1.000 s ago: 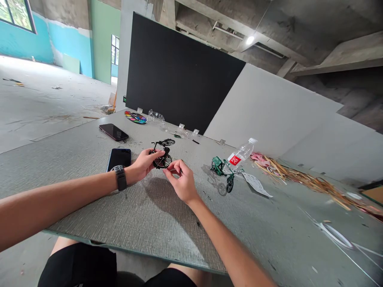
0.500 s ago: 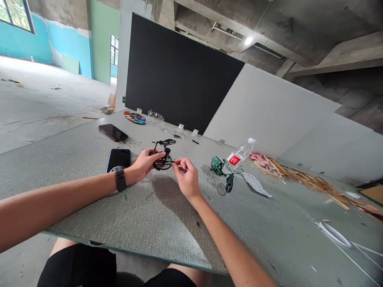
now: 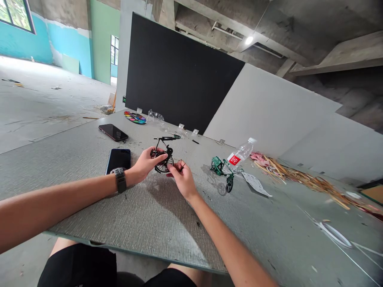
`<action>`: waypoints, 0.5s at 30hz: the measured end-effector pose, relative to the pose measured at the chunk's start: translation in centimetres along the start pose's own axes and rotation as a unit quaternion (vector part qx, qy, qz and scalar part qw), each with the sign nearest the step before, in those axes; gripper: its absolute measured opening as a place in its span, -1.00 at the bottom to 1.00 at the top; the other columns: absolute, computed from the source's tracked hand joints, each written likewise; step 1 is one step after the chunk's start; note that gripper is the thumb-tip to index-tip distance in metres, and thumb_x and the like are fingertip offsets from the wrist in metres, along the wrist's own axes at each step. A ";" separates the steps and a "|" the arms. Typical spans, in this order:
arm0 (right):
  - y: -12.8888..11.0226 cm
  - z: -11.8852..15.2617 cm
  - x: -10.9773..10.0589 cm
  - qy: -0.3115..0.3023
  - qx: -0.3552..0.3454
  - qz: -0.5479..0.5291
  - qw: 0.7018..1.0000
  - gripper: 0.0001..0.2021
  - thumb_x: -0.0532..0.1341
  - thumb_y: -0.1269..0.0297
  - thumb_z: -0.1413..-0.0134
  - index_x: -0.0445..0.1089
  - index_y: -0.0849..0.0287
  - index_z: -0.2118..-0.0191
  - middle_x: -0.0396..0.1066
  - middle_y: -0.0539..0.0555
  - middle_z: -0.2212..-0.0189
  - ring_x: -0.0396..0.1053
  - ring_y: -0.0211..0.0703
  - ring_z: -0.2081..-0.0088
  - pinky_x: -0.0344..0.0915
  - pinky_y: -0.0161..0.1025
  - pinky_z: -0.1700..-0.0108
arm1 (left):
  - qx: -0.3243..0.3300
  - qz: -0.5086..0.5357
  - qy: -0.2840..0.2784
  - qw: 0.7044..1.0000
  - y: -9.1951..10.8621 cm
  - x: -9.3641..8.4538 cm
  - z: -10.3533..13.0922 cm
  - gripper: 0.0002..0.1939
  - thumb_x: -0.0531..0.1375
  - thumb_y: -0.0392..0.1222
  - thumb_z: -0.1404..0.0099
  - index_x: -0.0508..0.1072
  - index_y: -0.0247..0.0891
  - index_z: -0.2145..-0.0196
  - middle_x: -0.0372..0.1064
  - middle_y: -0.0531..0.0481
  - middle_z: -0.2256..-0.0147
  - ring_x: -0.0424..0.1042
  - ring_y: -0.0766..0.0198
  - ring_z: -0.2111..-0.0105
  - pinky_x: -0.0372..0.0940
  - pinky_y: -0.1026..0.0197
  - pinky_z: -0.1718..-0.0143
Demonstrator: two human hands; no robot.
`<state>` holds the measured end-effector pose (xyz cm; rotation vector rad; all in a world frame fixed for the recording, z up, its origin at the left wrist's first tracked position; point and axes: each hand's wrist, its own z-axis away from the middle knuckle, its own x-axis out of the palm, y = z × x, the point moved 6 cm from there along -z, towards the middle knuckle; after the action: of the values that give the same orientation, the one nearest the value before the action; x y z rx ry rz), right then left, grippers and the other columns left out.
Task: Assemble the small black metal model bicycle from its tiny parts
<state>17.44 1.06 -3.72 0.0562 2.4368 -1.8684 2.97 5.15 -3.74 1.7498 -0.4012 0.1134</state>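
A small black model bicycle (image 3: pixel 164 164) is in my left hand (image 3: pixel 146 162), whose thumb and fingers close round its frame above the spoked wheel. The bicycle is tilted, with its handlebar end pointing up and away. My right hand (image 3: pixel 184 179) has its thumb and forefinger pinched together at the right edge of that wheel. A tiny dark bit shows by its fingers, too small to name. To the right, a green model bicycle (image 3: pixel 221 168) stands on the grey table (image 3: pixel 134 223).
A clear bottle (image 3: pixel 241 153) and a printed sheet (image 3: pixel 255 184) lie beside the green bicycle. Two phones (image 3: pixel 113 132) are on the left, one close to my left wrist. Farther back are a paint palette (image 3: pixel 135 117), clear plastic wrapping (image 3: pixel 155 116) and small dark pieces.
The black bicycle has turned in my left hand, so its top now looks thinner and more level. My right hand has shifted slightly left and down, its fingertips now against the wheel.
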 end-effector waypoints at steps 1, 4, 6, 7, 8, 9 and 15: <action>0.2 -0.1 0.0 0.002 0.007 -0.023 1.000 -0.57 0.34 0.07 0.04 0.02 0.07 0.45 0.13 -0.11 0.49 0.24 -0.27 0.43 0.42 -0.22 0.27 | 0.011 -0.016 -0.005 1.000 0.1 0.1 0.1 -0.65 0.37 -0.10 -0.11 0.38 -0.30 0.23 0.38 0.04 0.35 0.37 0.33 0.35 0.26 0.28 0.30; 0.4 -0.3 0.0 0.002 0.009 -0.041 0.999 -0.52 0.40 0.12 0.12 0.00 0.07 0.46 0.09 -0.16 0.54 0.21 -0.30 0.47 0.40 -0.22 0.27 | 0.041 -0.051 -0.017 0.998 0.2 0.2 0.2 -0.66 0.36 -0.10 -0.12 0.38 -0.29 0.22 0.39 0.03 0.32 0.37 0.32 0.32 0.25 0.27 0.28; 0.3 -0.2 0.0 0.001 0.006 -0.027 1.000 -0.50 0.42 0.11 0.14 -0.02 0.07 0.46 0.06 -0.18 0.57 0.20 -0.30 0.49 0.36 -0.25 0.30 | 0.051 -0.069 -0.017 0.996 0.3 0.2 0.2 -0.67 0.35 -0.09 -0.13 0.38 -0.29 0.22 0.40 0.03 0.32 0.37 0.31 0.32 0.25 0.27 0.30; 0.3 -0.2 0.0 0.001 0.005 -0.021 1.000 -0.49 0.42 0.10 0.14 -0.02 0.07 0.47 0.05 -0.18 0.57 0.21 -0.30 0.49 0.35 -0.26 0.32 | 0.053 -0.075 -0.018 0.996 0.3 0.2 0.2 -0.68 0.34 -0.09 -0.14 0.38 -0.28 0.23 0.40 0.02 0.32 0.37 0.30 0.32 0.25 0.26 0.30; 0.3 -0.2 0.0 0.002 0.004 -0.018 1.000 -0.48 0.42 0.09 0.15 -0.03 0.06 0.47 0.05 -0.18 0.58 0.22 -0.29 0.49 0.33 -0.27 0.34 | 0.053 -0.080 -0.018 0.995 0.3 0.3 0.3 -0.69 0.34 -0.09 -0.14 0.38 -0.28 0.23 0.40 0.02 0.32 0.37 0.30 0.32 0.25 0.26 0.30; 0.2 -0.2 0.0 0.003 0.003 -0.016 1.000 -0.47 0.43 0.08 0.16 -0.03 0.06 0.47 0.05 -0.18 0.58 0.24 -0.28 0.48 0.32 -0.28 0.35 | 0.053 -0.081 -0.018 0.995 0.4 0.3 0.3 -0.69 0.34 -0.10 -0.14 0.38 -0.28 0.23 0.40 0.02 0.31 0.37 0.30 0.32 0.25 0.26 0.30; 0.4 -0.1 0.3 -0.004 0.018 -0.037 0.999 -0.45 0.45 0.09 0.18 -0.03 0.06 0.47 -0.04 -0.20 0.58 0.20 -0.30 0.51 0.33 -0.26 0.36 | 0.051 -0.095 -0.023 0.994 0.4 0.4 0.4 -0.70 0.33 -0.10 -0.16 0.38 -0.28 0.22 0.40 0.02 0.32 0.36 0.29 0.33 0.25 0.27 0.33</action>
<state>17.21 1.28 -4.13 -0.0409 2.4325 -1.9377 3.15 4.60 -3.30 1.8858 -0.2637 -0.0430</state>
